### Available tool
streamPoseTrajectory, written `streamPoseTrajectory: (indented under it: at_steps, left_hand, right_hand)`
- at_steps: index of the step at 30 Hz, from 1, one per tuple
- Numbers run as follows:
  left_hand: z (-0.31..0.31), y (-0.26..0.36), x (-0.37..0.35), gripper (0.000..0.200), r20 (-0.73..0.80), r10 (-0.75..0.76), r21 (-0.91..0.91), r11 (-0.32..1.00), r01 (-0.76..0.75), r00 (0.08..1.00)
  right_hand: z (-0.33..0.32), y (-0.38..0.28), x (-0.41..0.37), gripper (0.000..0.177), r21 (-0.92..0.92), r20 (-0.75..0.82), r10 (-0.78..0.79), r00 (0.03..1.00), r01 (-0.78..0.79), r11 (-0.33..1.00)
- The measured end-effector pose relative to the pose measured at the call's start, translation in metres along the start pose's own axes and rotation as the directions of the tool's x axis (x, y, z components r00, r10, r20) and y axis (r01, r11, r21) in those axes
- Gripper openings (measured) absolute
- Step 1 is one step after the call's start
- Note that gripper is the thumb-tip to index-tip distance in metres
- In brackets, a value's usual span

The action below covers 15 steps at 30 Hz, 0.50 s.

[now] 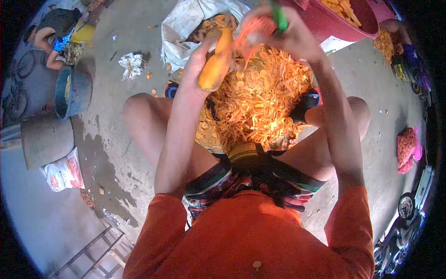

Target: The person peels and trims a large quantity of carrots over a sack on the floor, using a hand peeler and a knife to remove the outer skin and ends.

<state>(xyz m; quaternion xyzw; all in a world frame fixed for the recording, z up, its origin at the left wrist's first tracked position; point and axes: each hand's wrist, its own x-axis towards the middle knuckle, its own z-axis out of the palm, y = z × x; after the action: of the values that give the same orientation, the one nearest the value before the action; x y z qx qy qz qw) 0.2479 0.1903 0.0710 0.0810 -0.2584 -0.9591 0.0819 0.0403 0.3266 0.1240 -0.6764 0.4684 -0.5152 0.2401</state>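
My left hand [197, 65] is wrapped around a thick orange carrot [217, 69], its blunt end pointing toward me. Motion smears my right hand [299, 39], which is closed on a peeler with a green handle [280, 18]. A reddish-orange blur between the two hands hides the peeler's blade. Below them, a large heap of orange peelings and round cut ends [260, 93] covers the floor between my feet. An open white sack [173, 35] of unpeeled carrots [204, 31] stands just beyond my left hand.
A pink tub [320, 21] with peeled carrots is at the far right. Crumpled white plastic [132, 65] lies on the concrete at left, near a grey-blue tub [74, 95]. Two other people [55, 23] work at the sides. A pink net bag [407, 149] rests at right.
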Motion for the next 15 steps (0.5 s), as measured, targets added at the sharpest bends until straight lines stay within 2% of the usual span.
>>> streamPoseTrajectory:
  at_steps: [1, 3, 5, 7, 8, 9, 11, 12, 13, 15]
  left_hand:
    - [-0.008, -0.005, 0.002, 0.042, -0.001, 0.002, 0.001, 1.0, -0.002, 1.0]
    - [0.024, -0.014, 0.002, 0.043, -0.27, 0.181, 0.136, 0.98, -0.149, 0.946]
    - [0.018, -0.016, 0.004, 0.043, -0.239, 0.186, 0.15, 0.977, -0.153, 0.953]
    - [0.014, -0.016, 0.01, 0.042, -0.211, 0.193, 0.158, 0.974, -0.162, 0.958]
    - [0.011, -0.017, 0.016, 0.038, -0.146, 0.186, 0.095, 0.98, -0.173, 0.972]
    - [0.007, -0.017, 0.02, 0.038, -0.148, 0.189, 0.096, 0.98, -0.176, 0.971]
    - [0.004, -0.016, 0.025, 0.034, -0.169, 0.195, 0.066, 0.98, -0.186, 0.966]
    - [0.005, -0.017, 0.027, 0.031, -0.213, 0.181, 0.069, 0.983, -0.17, 0.96]
    - [0.004, -0.016, 0.026, 0.031, -0.213, 0.181, 0.069, 0.983, -0.17, 0.96]
    - [0.0, -0.011, 0.023, 0.029, -0.224, 0.159, 0.186, 0.976, -0.118, 0.962]
  right_hand:
    - [0.013, -0.007, 0.0, 0.023, 0.001, 0.001, -0.002, 1.0, 0.002, 1.0]
    - [0.033, -0.014, -0.001, 0.026, -0.036, 0.036, -0.09, 0.995, 0.091, 0.995]
    - [0.032, -0.011, 0.0, 0.026, -0.056, 0.041, -0.062, 0.997, 0.064, 0.996]
    - [0.026, -0.001, 0.003, 0.025, 0.107, 0.043, -0.002, 0.999, -0.003, 0.994]
    - [0.022, -0.001, 0.006, 0.025, 0.046, 0.051, -0.025, 0.998, 0.023, 0.999]
    - [0.019, -0.002, 0.008, 0.025, 0.048, 0.053, -0.027, 0.998, 0.025, 0.999]
    - [0.01, -0.003, 0.01, 0.021, 0.158, 0.071, 0.113, 0.991, -0.123, 0.98]
    - [0.008, 0.002, 0.012, 0.021, 0.124, 0.057, 0.007, 0.998, -0.014, 0.992]
    - [0.005, 0.005, 0.012, 0.021, 0.124, 0.057, 0.007, 0.998, -0.014, 0.992]
    - [-0.002, 0.012, 0.011, 0.021, -0.053, -0.064, -0.033, 0.997, 0.03, 0.998]
